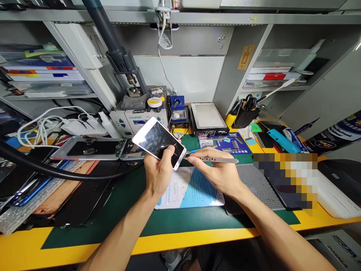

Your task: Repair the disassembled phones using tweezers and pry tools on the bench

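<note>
My left hand (159, 171) is closed round a white smartphone (155, 137), thumb pressed on its dark, glossy screen. The phone is tilted, raised above the bench. In my right hand (224, 177), pinched between thumb and fingers, is a pair of metal tweezers (227, 160) with a row of holes. Their tips point at the phone's near right end; whether they touch it I cannot tell. Beneath both hands lies a white and blue printed card (191, 192) on the green mat (124, 214). A blue slim piece shows behind my right fingers, its kind unclear.
Opened phones (93, 147) and a black cable (84, 177) lie to the left. At the back stand a soldering station (134, 122), a flat heating plate (210, 116) and a black tool holder (246, 117). On the right are a grey mesh pad (254, 184) and a dark phone (282, 184).
</note>
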`<state>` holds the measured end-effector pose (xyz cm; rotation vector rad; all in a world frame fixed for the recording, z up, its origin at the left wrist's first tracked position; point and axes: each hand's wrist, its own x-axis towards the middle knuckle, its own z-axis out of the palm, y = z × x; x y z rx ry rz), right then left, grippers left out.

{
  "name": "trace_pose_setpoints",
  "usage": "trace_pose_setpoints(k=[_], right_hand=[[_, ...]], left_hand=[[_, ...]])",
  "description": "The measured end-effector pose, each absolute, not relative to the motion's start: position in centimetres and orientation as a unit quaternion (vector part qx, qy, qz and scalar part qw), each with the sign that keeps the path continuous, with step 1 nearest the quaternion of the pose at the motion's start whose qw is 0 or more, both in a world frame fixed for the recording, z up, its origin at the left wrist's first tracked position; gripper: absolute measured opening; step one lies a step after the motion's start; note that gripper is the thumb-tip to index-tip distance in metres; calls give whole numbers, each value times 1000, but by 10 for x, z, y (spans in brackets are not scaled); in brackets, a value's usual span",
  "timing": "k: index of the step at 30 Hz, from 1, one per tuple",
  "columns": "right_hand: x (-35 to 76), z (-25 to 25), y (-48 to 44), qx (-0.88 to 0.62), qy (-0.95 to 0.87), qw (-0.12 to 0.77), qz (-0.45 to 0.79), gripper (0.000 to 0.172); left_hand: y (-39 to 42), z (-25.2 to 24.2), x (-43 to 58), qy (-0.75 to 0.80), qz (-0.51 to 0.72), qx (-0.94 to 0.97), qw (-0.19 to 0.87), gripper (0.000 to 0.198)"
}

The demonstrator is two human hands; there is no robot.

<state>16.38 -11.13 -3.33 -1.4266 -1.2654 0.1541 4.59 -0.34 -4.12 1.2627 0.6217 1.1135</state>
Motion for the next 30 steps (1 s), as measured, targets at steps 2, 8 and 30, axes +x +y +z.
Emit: trace_pose_setpoints(k=[2,8,30], right_hand=[[164,-33,-112,-607,-546,573,74,3],[164,-33,-112,-617,-532,575,72,5],[163,-33,-114,-606,-555,565,68,7]], left_hand=[[-3,-42,46,270,486,540,632,19],[1,-45,48,285,486,545,621,21],[5,-50,48,324,474,536,619,24]])
